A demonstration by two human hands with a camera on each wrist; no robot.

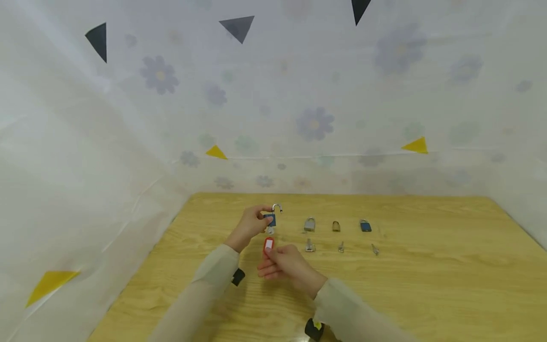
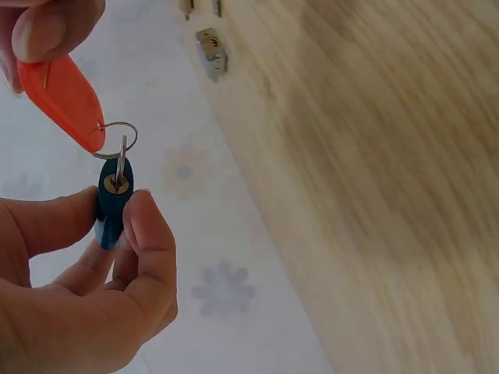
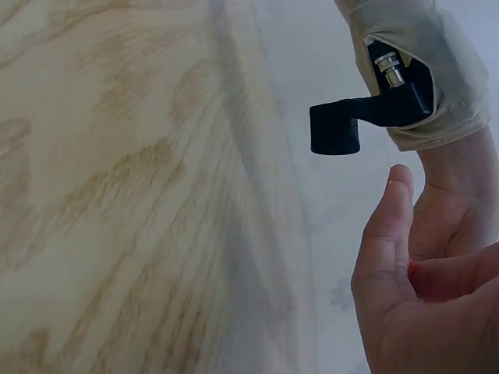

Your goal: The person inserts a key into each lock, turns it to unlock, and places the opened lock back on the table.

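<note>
A blue padlock (image 1: 270, 219) with its shackle sprung open is pinched in the fingers of the left hand (image 1: 251, 224), held above the wooden surface (image 1: 427, 285). A key (image 2: 121, 164) sits in its keyhole, its ring carrying a red key tag (image 1: 268, 245) that the right hand (image 1: 284, 266) pinches. Farther right, three more padlocks (image 1: 336, 225) lie in a row, a key (image 1: 340, 247) before each.

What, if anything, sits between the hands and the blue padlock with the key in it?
Nothing visible. The left hand pinches the blue padlock directly, its key is seated in the keyhole, and the right hand holds the red key tag on the ring.
</note>
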